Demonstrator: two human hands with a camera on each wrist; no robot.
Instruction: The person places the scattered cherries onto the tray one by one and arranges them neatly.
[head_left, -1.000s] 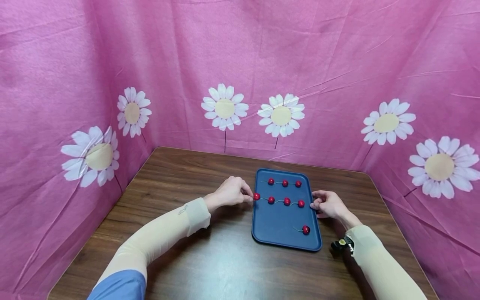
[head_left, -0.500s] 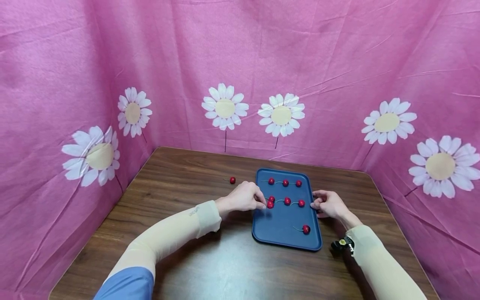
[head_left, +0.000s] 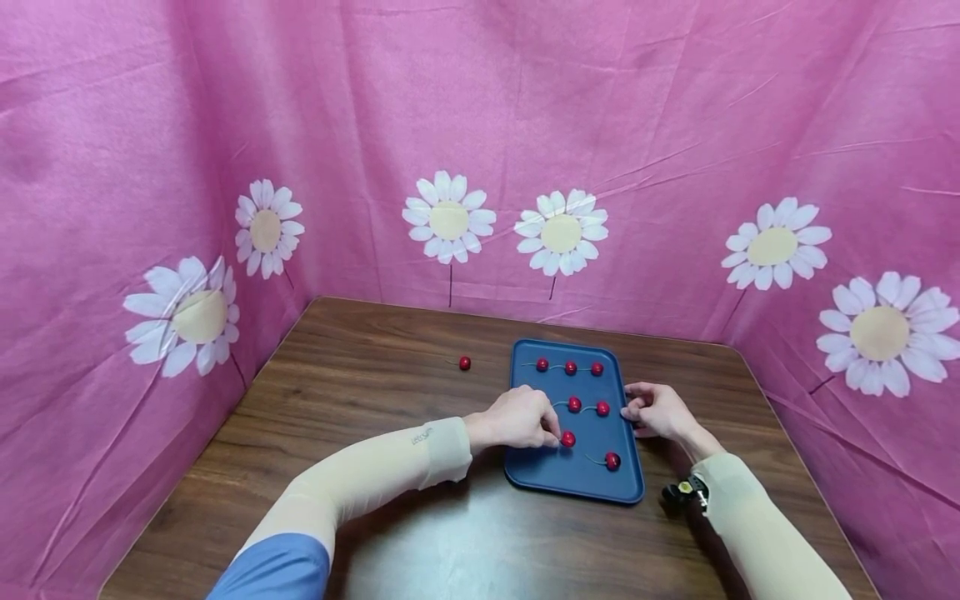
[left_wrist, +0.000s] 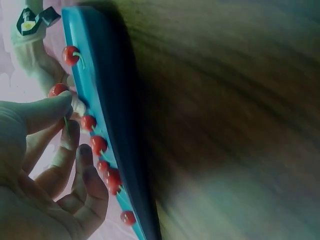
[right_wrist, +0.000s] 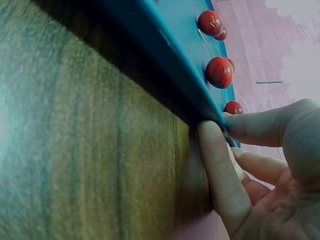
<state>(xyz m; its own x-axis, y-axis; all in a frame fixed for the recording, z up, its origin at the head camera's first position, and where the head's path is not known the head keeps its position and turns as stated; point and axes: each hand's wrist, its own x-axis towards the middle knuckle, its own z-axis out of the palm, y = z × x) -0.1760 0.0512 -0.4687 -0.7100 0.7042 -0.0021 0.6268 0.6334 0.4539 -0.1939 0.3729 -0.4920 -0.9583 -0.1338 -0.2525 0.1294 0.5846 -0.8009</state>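
Note:
My left hand point(head_left: 522, 418) pinches a red cherry point(head_left: 567, 439) by its green stem between thumb and fingertips, above the lower half of a blue tray point(head_left: 555, 483). In the left wrist view the held cherry point(left_wrist: 58, 90) sits at the thumb tip. My right hand point(head_left: 660, 412) grips the tray's right rim; in the right wrist view its thumb point(right_wrist: 260, 127) lies at the rim and a finger point(right_wrist: 217, 165) is below. Three cherries line the tray's far row. Two show in the middle row, and one cherry point(head_left: 612, 461) lies near the front right corner.
A single cherry point(head_left: 465, 363) lies on the wooden table point(head_left: 375, 358) left of the tray. A pink cloth point(head_left: 637, 125) with white daisies hangs around the table's back and sides. A small black device point(head_left: 684, 490) is on the right wrist.
Carrying the cherry, my left hand has moved right and nearer, from the tray's left rim to over its lower half, and now covers the left middle-row cherry. My right hand stays put.

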